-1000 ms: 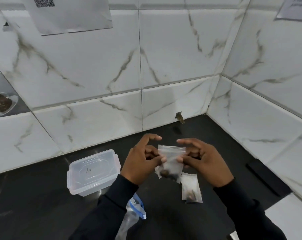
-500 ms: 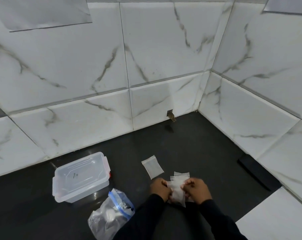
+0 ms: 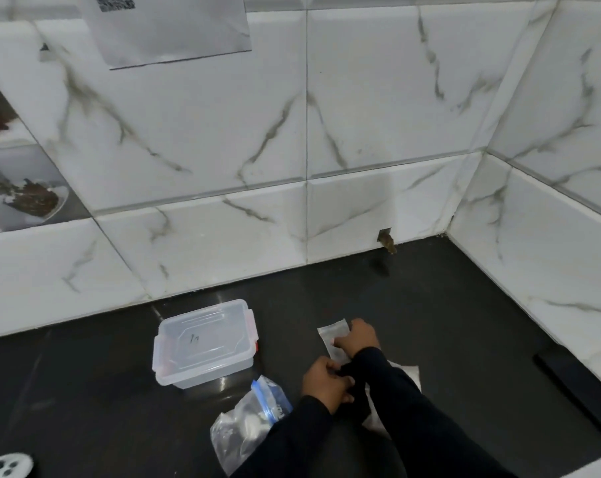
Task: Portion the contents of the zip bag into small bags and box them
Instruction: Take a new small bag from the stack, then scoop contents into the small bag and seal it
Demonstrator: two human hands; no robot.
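We saw one clear box [image 3: 204, 343] with its lid on, sitting on the dark surface [image 3: 85, 391]. One big zip bag [image 3: 247, 422] lay just in front of it. Our right hand [image 3: 359, 338] lay flat on one small bag [image 3: 331, 336], fingers bent over it. Our left hand [image 3: 326, 382] was curled shut, but we could not tell what it held. More small bags [image 3: 407, 372] peeked out under the right sleeve; we could not count them.

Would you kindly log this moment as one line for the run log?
right hand: on small clear plastic bag, black countertop | left hand: near right sleeve | lidded clear plastic box: shut | blue-seal zip bag: lying beside
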